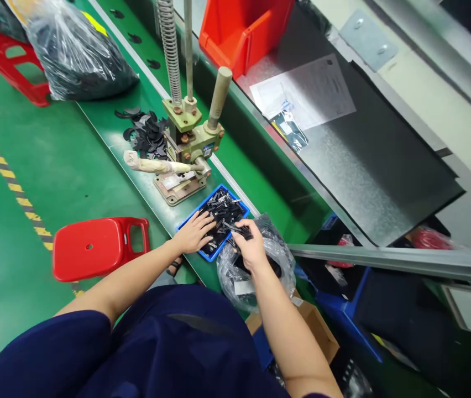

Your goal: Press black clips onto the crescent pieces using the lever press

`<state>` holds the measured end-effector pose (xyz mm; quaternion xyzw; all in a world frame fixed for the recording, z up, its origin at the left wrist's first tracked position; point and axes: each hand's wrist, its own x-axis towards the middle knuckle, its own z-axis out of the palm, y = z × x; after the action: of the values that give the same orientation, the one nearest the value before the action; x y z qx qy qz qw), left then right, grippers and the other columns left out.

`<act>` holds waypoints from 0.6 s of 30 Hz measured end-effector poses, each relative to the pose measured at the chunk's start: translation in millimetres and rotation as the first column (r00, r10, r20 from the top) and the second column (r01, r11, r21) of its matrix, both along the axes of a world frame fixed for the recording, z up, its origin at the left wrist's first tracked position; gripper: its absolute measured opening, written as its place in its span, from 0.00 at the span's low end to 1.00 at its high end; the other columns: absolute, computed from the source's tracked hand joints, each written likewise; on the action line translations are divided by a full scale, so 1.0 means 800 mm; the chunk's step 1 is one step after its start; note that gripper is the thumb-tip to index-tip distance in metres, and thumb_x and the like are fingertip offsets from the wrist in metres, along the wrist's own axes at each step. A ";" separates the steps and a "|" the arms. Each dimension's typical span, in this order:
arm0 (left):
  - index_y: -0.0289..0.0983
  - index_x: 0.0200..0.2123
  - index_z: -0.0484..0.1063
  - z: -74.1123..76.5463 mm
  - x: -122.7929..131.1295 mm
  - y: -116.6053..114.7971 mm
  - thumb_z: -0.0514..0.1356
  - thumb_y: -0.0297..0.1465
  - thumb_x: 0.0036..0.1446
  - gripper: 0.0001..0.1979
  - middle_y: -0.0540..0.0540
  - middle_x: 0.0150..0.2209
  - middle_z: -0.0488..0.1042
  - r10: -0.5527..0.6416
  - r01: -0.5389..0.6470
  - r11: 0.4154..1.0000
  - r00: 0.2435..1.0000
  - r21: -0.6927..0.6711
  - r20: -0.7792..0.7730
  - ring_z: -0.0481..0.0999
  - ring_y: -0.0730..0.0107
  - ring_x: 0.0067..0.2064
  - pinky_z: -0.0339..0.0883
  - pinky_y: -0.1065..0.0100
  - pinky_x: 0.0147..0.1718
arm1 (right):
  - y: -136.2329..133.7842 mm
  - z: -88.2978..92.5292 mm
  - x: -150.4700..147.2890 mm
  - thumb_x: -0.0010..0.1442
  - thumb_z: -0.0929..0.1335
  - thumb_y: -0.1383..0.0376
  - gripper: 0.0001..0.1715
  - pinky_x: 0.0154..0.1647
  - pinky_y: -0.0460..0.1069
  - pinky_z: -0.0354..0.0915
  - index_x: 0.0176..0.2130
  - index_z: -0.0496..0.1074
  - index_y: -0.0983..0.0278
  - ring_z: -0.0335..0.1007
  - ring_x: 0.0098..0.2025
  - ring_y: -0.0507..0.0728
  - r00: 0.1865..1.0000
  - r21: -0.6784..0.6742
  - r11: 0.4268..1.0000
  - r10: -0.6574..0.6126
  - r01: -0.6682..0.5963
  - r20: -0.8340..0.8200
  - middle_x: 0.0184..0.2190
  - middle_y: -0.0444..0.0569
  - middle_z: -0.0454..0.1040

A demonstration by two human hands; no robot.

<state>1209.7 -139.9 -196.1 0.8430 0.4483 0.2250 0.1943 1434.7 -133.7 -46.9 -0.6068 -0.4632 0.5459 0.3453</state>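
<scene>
A blue tray (211, 256) full of small black parts (224, 207) lies on the green bench. My left hand (195, 232) rests over the tray's near left side, fingers spread on the parts. At the tray's right side, my right hand (252, 246) is closed on several slim black parts (237, 228). Below that hand stands an open clear plastic bag (235, 276) with a white label; dark contents show inside, partly hidden by my wrist. What the black parts are exactly is too small to tell.
Beyond the tray stands a hand press (196, 143) with a wrapped lever (161, 165). Curved black pieces (148, 132) are heaped behind it, near a filled plastic bag (78, 55). A red stool (90, 249) is at left; a metal shelf (368, 166) holds a red bin (239, 44).
</scene>
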 end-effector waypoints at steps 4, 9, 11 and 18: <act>0.36 0.77 0.55 -0.004 -0.028 -0.017 0.51 0.45 0.75 0.34 0.33 0.75 0.61 0.304 -0.297 0.951 0.948 -0.087 0.096 0.50 0.44 0.79 0.48 0.37 0.76 | 0.041 -0.061 -0.058 0.49 0.74 0.58 0.20 0.19 0.46 0.65 0.41 0.71 0.58 0.64 0.26 0.49 0.997 -0.041 0.998 0.057 -0.055 0.055 0.37 0.41 0.72; 0.32 0.78 0.50 -0.008 -0.036 -0.011 0.52 0.50 0.73 0.41 0.31 0.77 0.57 0.222 -0.212 0.970 0.972 -0.123 0.074 0.49 0.44 0.80 0.46 0.40 0.77 | 0.052 -0.116 -0.085 0.48 0.75 0.57 0.26 0.21 0.50 0.74 0.47 0.74 0.59 0.72 0.34 0.54 0.990 -0.131 0.989 0.086 -0.070 0.115 0.45 0.48 0.75; 0.32 0.78 0.51 -0.008 -0.034 -0.007 0.53 0.52 0.72 0.43 0.31 0.77 0.55 0.173 -0.168 0.978 0.985 -0.121 0.030 0.49 0.43 0.80 0.44 0.39 0.77 | 0.055 -0.124 -0.082 0.49 0.76 0.56 0.30 0.24 0.51 0.77 0.52 0.74 0.59 0.74 0.37 0.55 0.989 -0.142 0.987 0.095 -0.078 0.117 0.50 0.51 0.75; 0.35 0.78 0.54 -0.006 -0.020 -0.001 0.54 0.55 0.70 0.44 0.33 0.79 0.52 0.109 -0.117 0.988 0.991 -0.104 -0.077 0.47 0.40 0.80 0.35 0.36 0.76 | 0.085 -0.120 -0.047 0.56 0.75 0.50 0.28 0.28 0.49 0.80 0.53 0.74 0.57 0.75 0.44 0.55 0.994 -0.065 0.998 0.020 -0.013 0.109 0.56 0.51 0.75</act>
<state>1193.9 -140.9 -201.0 0.8120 0.5135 0.1807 0.2106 1397.2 -65.8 -142.5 -0.6428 -0.4687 0.5292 0.2951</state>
